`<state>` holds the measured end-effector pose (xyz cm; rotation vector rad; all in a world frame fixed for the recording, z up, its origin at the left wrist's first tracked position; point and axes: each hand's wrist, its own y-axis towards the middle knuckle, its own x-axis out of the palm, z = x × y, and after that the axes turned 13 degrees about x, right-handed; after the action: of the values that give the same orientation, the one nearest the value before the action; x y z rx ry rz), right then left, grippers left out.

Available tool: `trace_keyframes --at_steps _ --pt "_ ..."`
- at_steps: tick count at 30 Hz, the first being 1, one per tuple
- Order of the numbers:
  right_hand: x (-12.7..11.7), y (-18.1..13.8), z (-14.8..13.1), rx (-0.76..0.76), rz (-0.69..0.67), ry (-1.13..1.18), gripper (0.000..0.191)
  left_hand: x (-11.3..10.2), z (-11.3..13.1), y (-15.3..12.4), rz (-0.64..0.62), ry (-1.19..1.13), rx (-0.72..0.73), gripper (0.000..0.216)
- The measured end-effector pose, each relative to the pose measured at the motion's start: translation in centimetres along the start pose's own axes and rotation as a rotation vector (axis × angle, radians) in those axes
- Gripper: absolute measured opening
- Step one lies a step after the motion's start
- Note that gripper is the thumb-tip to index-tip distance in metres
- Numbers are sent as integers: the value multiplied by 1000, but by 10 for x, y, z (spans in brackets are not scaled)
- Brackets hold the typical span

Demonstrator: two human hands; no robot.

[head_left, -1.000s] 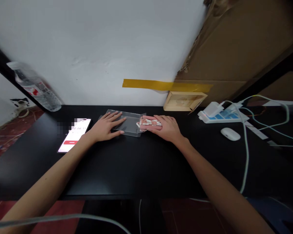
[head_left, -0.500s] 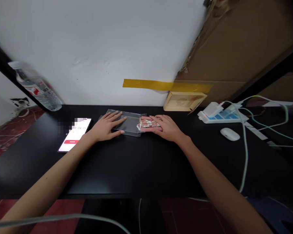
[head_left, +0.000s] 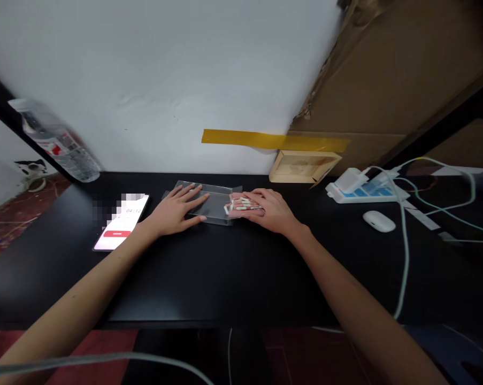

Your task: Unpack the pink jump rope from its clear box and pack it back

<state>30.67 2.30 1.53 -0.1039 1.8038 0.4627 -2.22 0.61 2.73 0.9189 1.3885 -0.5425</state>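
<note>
My left hand (head_left: 179,210) lies flat with fingers spread over a clear plastic box (head_left: 215,206) on the black table. My right hand (head_left: 276,210) is wrapped around a pink tray (head_left: 235,215) holding several white-tipped sticks that look like cotton swabs (head_left: 245,203). The tray's left end sits at the right end of the clear box, overlapping it. My right palm and fingers hide the tray's right part. How deep the tray sits inside the box I cannot tell.
A lit phone (head_left: 124,222) lies left of my left hand. A plastic bottle (head_left: 60,144) leans at the back left. A wooden frame (head_left: 301,167), a power strip (head_left: 361,192) with cables and a white earbud case (head_left: 379,221) are on the right.
The pink tray and my right hand have shifted slightly left, and the swabs lie a little differently. My left hand stays on the clear box.
</note>
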Motion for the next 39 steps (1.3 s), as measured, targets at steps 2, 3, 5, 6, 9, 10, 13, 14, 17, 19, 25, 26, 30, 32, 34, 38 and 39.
trace_keyframes --at_steps 2,3,5,6,9,10,13,14,17,19,25,26,30,32,34,38,39 --pt "-2 0 0 -9 -5 6 60 0 2 1 -1 0 -11 69" --pt "-2 0 0 -4 -7 10 60 1 3 1 -5 5 -19 69" --pt "-1 0 -2 32 -6 14 62 2 6 2 -16 20 -39 69" --pt "0 0 -3 60 -3 17 63 2 7 2 -23 29 -50 69" --pt "6 -1 -8 149 31 42 64 4 9 3 -37 51 -76 69" --pt "9 -1 -9 166 42 57 64 4 10 3 -39 58 -81 69" --pt "11 0 -7 152 45 126 64 5 11 4 -35 68 -92 69" --pt "10 1 -4 132 34 165 64 5 11 4 -34 66 -96 70" --pt "-1 0 14 79 -7 318 65 5 11 4 -34 52 -102 71" --pt "-11 -2 32 60 -21 371 78 5 11 4 -34 44 -101 72" --pt "-11 -9 73 128 -193 329 107 5 10 5 -37 60 -96 71" --pt "-7 -8 72 123 -194 330 107 5 10 5 -39 64 -95 71" --pt "7 -5 58 91 -105 403 95 5 10 4 -36 74 -89 71" --pt "9 -4 50 55 -73 447 87 6 10 4 -27 70 -83 70" --pt "9 -4 45 30 -71 462 80 6 10 4 -13 56 -75 69" --pt "8 -4 42 53 -77 421 81 6 9 4 9 26 -71 67" --pt "8 -4 42 69 -69 411 88 6 9 4 8 27 -71 68"
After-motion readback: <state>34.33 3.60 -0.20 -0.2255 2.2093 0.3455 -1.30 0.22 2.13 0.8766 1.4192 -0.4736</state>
